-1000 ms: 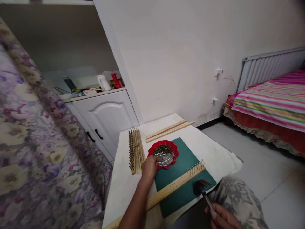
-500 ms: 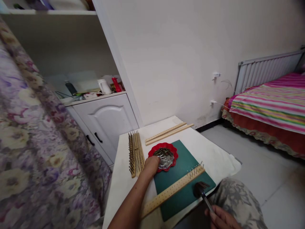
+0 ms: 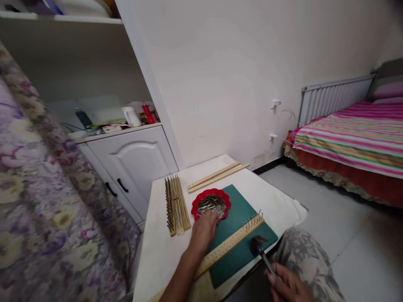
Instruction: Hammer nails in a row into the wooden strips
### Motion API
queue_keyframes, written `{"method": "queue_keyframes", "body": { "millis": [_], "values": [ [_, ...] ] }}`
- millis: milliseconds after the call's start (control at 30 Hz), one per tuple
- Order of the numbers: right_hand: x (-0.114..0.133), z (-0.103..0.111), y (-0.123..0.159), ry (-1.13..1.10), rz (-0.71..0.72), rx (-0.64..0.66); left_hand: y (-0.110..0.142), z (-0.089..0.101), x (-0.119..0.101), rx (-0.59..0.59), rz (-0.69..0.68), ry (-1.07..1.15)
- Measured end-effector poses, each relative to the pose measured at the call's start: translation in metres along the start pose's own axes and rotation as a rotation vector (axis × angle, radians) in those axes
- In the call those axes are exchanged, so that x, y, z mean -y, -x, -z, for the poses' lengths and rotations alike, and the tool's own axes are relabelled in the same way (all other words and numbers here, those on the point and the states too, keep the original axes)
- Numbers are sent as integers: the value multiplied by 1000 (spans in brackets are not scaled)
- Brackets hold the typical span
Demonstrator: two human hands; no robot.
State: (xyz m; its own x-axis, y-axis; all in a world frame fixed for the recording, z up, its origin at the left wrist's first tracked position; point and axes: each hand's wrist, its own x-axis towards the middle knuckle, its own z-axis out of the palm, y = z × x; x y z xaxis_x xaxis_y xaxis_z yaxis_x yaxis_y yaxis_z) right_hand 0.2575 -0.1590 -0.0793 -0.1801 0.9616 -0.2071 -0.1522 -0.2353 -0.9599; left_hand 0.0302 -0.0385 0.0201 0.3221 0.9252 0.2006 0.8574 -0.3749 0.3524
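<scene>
My left hand (image 3: 204, 230) is at the near rim of a red scalloped bowl (image 3: 194, 206), its fingers curled down over a heap of nails (image 3: 211, 203). What the fingertips hold, if anything, is hidden. My right hand (image 3: 285, 283) grips a hammer (image 3: 260, 247) by its handle, with the head over the near right part of a green mat (image 3: 234, 262). A wooden strip (image 3: 231, 244) with rows of holes lies across the mat. Several nails (image 3: 253, 221) stand upright in its right end, and my left forearm covers part of its left side.
Left on the white table (image 3: 151, 256) are wooden strips (image 3: 180, 209), one bristling with nails (image 3: 169, 205). Two more strips (image 3: 217, 178) lie at the back. A white cabinet (image 3: 138, 167) and flowered curtain (image 3: 72, 201) stand left. My knee (image 3: 305, 256) is beside the table's right edge.
My left hand has moved from the bowl's left side to its near rim, over the nails. My right hand still holds the hammer low. The whole view has shifted slightly.
</scene>
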Motion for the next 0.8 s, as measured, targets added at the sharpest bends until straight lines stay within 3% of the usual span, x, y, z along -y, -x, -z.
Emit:
{"method": "queue_keyframes", "body": {
  "millis": [100,200,333,467,633,800],
  "values": [
    [3,-6,3,34,38,-41,38,-30,-33,71,-167,311],
    [7,-10,6,28,71,-65,70,-56,-61,209,-177,502],
    [11,-12,11,18,99,-38,86,-72,-77,231,-137,642],
    [14,-15,16,-43,82,-50,88,-81,-81,183,49,891],
    [18,-17,20,-134,133,-107,94,-102,-86,223,362,1334],
    [21,-23,24,-174,162,-98,98,-111,-98,63,497,1630]
  ]
}}
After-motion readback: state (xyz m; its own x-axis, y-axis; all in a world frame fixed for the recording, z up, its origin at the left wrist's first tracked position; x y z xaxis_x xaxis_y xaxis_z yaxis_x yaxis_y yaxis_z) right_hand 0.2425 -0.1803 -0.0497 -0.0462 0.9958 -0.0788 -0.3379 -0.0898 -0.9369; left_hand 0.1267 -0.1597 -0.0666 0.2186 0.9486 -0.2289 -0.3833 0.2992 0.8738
